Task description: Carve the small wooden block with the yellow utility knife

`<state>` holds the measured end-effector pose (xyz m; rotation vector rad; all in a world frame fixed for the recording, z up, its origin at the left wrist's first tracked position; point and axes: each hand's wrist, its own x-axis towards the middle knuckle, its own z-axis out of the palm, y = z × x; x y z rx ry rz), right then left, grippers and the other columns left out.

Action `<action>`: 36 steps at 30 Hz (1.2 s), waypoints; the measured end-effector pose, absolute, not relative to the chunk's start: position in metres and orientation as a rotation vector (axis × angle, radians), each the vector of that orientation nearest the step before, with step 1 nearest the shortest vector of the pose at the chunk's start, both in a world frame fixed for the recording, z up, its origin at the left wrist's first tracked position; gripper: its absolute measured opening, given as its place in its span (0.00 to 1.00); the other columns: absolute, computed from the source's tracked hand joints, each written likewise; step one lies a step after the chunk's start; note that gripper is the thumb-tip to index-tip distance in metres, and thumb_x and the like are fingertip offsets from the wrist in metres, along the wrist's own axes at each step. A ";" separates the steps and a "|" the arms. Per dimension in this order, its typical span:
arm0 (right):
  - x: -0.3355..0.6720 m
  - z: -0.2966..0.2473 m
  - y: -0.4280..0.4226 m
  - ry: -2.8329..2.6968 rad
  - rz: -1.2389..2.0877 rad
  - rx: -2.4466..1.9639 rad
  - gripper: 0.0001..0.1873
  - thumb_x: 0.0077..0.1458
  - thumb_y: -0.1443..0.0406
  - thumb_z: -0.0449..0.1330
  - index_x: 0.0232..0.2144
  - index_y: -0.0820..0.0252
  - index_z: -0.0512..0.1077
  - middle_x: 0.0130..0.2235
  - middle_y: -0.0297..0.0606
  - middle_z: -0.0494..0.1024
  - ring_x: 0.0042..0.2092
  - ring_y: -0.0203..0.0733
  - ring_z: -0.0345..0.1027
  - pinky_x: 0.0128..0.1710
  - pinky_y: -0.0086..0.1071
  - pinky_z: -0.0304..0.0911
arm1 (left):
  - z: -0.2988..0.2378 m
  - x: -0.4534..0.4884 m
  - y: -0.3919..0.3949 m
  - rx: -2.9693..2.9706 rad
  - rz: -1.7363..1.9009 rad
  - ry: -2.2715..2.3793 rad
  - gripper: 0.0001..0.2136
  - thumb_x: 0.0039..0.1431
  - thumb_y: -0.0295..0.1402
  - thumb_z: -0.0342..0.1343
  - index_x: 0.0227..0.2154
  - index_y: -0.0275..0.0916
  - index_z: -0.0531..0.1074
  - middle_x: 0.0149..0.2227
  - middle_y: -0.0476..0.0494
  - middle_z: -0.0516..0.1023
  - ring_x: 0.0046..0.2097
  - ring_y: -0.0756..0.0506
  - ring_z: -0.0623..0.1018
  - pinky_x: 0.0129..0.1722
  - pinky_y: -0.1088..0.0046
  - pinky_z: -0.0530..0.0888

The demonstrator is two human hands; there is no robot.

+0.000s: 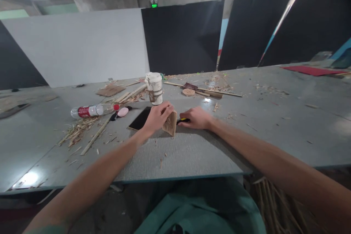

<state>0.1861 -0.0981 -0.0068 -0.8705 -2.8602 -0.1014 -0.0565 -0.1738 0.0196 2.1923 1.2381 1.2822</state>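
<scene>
The wooden block [170, 124] stands on the bench [192, 153] almost straight ahead of the person, between the two hands and touching both; it looks tilted, its top leaning toward the left hand [157, 117], its long axis running roughly up from the bench surface; the left hand is curled over the top and near face of the block, fingers closed on it, so it is the hand actually holding the piece; the right hand [196, 117] lies just to the right of the block, closed around a small yellow-and-black tool [183, 120] whose tip points leftward at the block's side; what kind of tool cannot be told; both forearms reach in from the near edge and converge on the block; just behind the left hand lies a dark flat phone [140, 118], and behind that a paper cup [155, 87] stands upright, both near; further left are a pink oval thing [123, 112], a plastic bottle [93, 110] lying on its side and a scatter of wood shavings [76, 131]; farther back lie wooden sticks [214, 92] and a round disc [188, 91]; the near strip of bench before the block is bare but for chips, and the bench stretching to the right carries only scattered chips.
</scene>
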 end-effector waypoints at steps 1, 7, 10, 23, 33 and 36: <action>0.186 -0.007 -0.098 -2.858 -0.102 -0.868 0.20 0.72 0.52 0.64 0.55 0.59 0.77 0.52 0.42 0.81 0.47 0.44 0.78 0.48 0.44 0.78 | 0.019 -0.056 -0.174 2.189 1.289 1.241 0.19 0.76 0.45 0.50 0.28 0.42 0.64 0.27 0.52 0.66 0.30 0.48 0.66 0.33 0.70 0.64; 0.188 -0.009 -0.096 -2.828 -0.117 -0.829 0.19 0.72 0.52 0.64 0.54 0.59 0.77 0.51 0.42 0.81 0.47 0.43 0.78 0.48 0.43 0.78 | 0.017 -0.056 -0.174 2.186 1.304 1.240 0.21 0.76 0.45 0.50 0.26 0.43 0.59 0.26 0.52 0.62 0.30 0.48 0.65 0.33 0.70 0.64; 0.188 -0.009 -0.096 -2.801 -0.125 -0.813 0.19 0.72 0.51 0.64 0.54 0.59 0.77 0.51 0.41 0.81 0.46 0.43 0.78 0.47 0.43 0.78 | 0.017 -0.055 -0.174 2.178 1.304 1.238 0.21 0.76 0.45 0.50 0.26 0.43 0.59 0.27 0.52 0.61 0.31 0.48 0.64 0.33 0.69 0.63; 0.199 -0.012 -0.091 -2.371 -0.277 -0.984 0.19 0.72 0.52 0.64 0.55 0.59 0.76 0.51 0.42 0.81 0.47 0.43 0.78 0.48 0.43 0.78 | 0.023 -0.051 -0.181 2.127 1.294 1.226 0.18 0.74 0.44 0.49 0.28 0.42 0.60 0.27 0.53 0.64 0.31 0.48 0.65 0.33 0.70 0.61; 0.194 -0.011 -0.097 -2.606 -0.276 -0.610 0.18 0.72 0.51 0.64 0.50 0.60 0.77 0.46 0.39 0.81 0.42 0.41 0.77 0.44 0.40 0.77 | 0.024 -0.051 -0.179 2.087 1.303 1.201 0.17 0.72 0.44 0.50 0.28 0.42 0.61 0.28 0.52 0.65 0.32 0.48 0.66 0.34 0.70 0.63; 0.193 -0.011 -0.097 -2.649 -0.265 -0.594 0.19 0.72 0.50 0.64 0.50 0.60 0.77 0.46 0.39 0.81 0.42 0.41 0.76 0.45 0.41 0.76 | 0.023 -0.052 -0.178 2.075 1.298 1.185 0.17 0.71 0.44 0.51 0.27 0.42 0.61 0.27 0.52 0.64 0.31 0.48 0.66 0.33 0.71 0.63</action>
